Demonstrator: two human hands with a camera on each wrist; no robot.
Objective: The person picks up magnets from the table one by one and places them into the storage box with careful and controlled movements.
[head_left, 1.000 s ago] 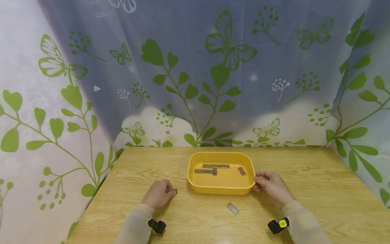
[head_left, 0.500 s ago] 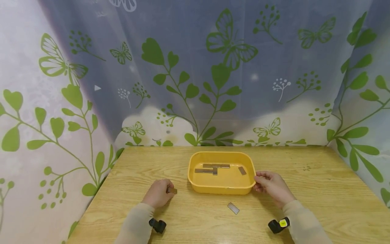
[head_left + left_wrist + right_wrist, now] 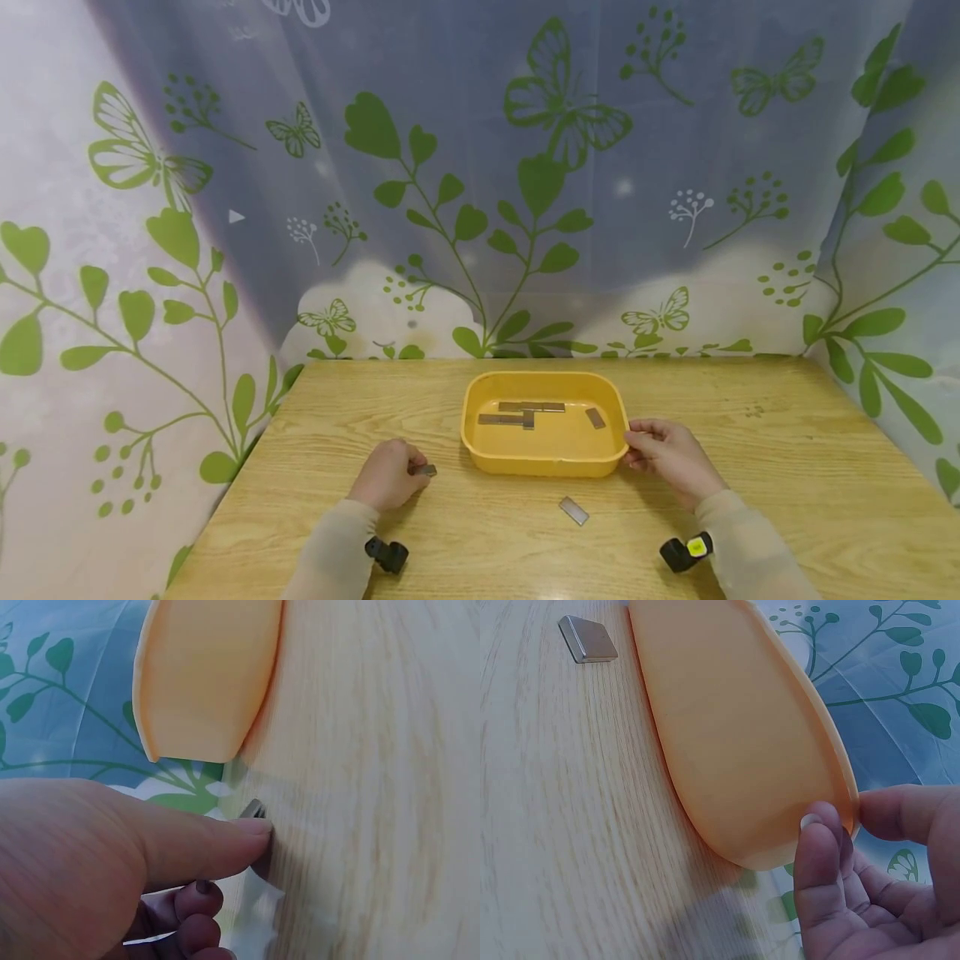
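Observation:
A yellow tray (image 3: 545, 463) sits mid-table with several small grey metal bars (image 3: 521, 414) inside. My left hand (image 3: 390, 475) lies on the wood left of the tray and pinches a small metal bar (image 3: 426, 471) between thumb and fingers; the left wrist view shows the bar's tip (image 3: 256, 808) past my thumb. My right hand (image 3: 667, 457) holds the tray's right rim, thumb and fingers pinching the wall (image 3: 832, 795). Another metal bar (image 3: 573, 511) lies loose on the table in front of the tray, also seen as a bar (image 3: 587, 639) in the right wrist view.
The wooden table (image 3: 787, 467) is enclosed by a leaf-and-butterfly curtain (image 3: 480, 183) at the back and both sides. Black wrist cameras (image 3: 386, 554) sit on both forearms near the front edge.
The bar in my left hand has tipped slightly lower toward the table. The right hand and the tray have not moved.

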